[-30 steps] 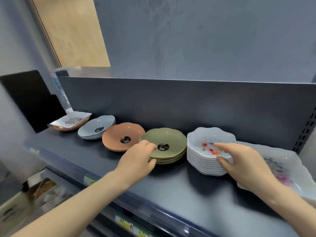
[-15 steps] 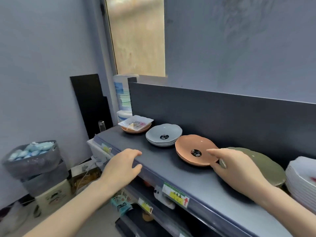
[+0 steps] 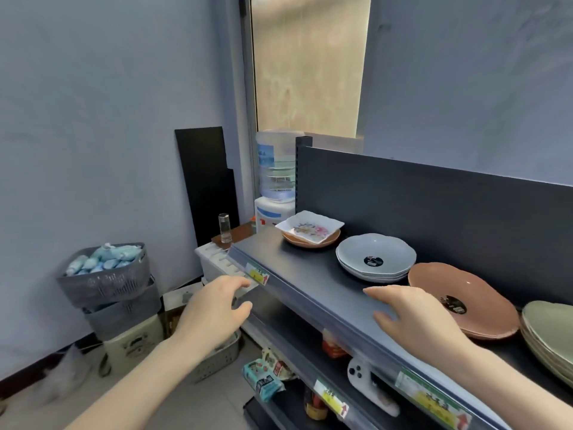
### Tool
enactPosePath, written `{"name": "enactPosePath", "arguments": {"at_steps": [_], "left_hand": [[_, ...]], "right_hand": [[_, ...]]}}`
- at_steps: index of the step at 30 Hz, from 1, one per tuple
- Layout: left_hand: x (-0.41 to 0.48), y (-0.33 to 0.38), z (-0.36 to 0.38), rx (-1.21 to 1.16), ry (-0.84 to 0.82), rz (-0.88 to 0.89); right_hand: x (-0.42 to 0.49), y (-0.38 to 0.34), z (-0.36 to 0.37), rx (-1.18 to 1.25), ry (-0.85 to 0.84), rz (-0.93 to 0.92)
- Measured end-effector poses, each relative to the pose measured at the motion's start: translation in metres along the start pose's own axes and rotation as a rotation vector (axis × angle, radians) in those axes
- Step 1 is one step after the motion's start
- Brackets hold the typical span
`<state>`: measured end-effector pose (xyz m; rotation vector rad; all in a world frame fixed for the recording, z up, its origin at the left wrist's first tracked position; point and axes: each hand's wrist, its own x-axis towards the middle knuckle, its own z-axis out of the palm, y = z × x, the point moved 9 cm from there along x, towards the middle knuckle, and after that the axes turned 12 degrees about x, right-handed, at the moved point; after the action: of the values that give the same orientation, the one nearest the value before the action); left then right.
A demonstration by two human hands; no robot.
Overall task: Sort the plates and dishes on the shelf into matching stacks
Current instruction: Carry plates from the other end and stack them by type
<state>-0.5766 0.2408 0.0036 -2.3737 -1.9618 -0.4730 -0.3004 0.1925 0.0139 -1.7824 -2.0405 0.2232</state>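
Note:
On the dark shelf (image 3: pixel 310 274) a white square floral dish (image 3: pixel 309 226) rests on an orange plate (image 3: pixel 310 242) at the far left end. Right of it stands a short stack of grey-blue plates (image 3: pixel 375 257), then orange-brown plates (image 3: pixel 462 301), then olive green plates (image 3: pixel 552 333) cut off by the right edge. My left hand (image 3: pixel 214 311) hovers open in front of the shelf edge, holding nothing. My right hand (image 3: pixel 412 321) hovers open over the shelf's front, just left of the orange-brown plates.
A water dispenser (image 3: pixel 276 181) and a black board (image 3: pixel 206 184) stand past the shelf's left end. Grey baskets (image 3: pixel 108 283) with blue packets sit on the floor at left. Lower shelves hold packaged goods (image 3: pixel 266 377). The shelf's back panel (image 3: pixel 434 206) rises behind the plates.
The view has swung left along the shelf; the white floral stack left the frame. Both hands came off the green and white stacks and moved left, empty.

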Motion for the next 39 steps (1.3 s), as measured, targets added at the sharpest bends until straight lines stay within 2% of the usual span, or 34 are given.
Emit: {"name": "enactPosePath", "arguments": {"at_steps": [5,10,17,20,28,36,39], "left_hand": [[0.017,-0.031,0.048,-0.017,-0.11,-0.025],[0.078,-0.074,0.054,0.023,-0.096,-0.062],[0.188,-0.075,0.06,-0.011,-0.071,-0.03],[0.215,-0.06,0.076,-0.076,-0.064,0.004],[0.268,-0.055,0.12,-0.144,-0.141,0.02],[0.374,-0.012,0.133,-0.095,-0.123,0.148],[0.407,-0.001,0.145,-0.109,-0.177,0.194]], "right_hand": [[0.045,-0.003,0.046,0.037,-0.087,0.002],[0.107,0.002,0.077,0.081,-0.109,0.028],[0.187,0.028,0.084,0.422,0.108,0.199],[0.21,0.03,0.095,0.497,0.126,0.232],[0.238,0.06,0.092,0.444,0.152,0.328],[0.245,0.075,0.088,0.378,0.216,0.432],[0.249,0.081,0.085,0.33,0.269,0.491]]}}
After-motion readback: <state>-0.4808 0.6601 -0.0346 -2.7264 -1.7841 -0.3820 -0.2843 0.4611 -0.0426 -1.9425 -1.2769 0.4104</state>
